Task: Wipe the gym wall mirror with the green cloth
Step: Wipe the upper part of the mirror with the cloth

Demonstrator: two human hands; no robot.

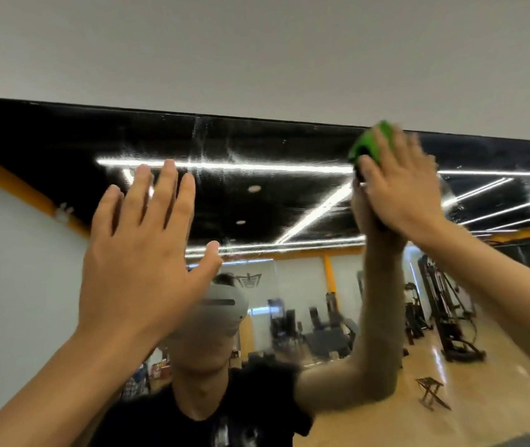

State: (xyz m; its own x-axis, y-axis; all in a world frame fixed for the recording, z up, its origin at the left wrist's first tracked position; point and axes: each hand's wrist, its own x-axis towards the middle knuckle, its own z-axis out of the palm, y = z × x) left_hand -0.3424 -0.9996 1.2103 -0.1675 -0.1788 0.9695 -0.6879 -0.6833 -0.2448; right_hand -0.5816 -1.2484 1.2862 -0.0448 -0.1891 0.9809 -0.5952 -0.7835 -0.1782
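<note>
Head view: our right hand (396,185) presses the bunched green cloth (374,141) flat-palmed against the wall mirror (257,201) close under its top edge, while our left hand (137,253) is raised before the glass, fingers spread wide, holding nothing.

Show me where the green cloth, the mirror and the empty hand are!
green cloth (371,144), head view, on the green bunch above the fingers.
mirror (257,204), head view, on bare glass between the hands.
left hand (137,253), head view, on its back.
</note>
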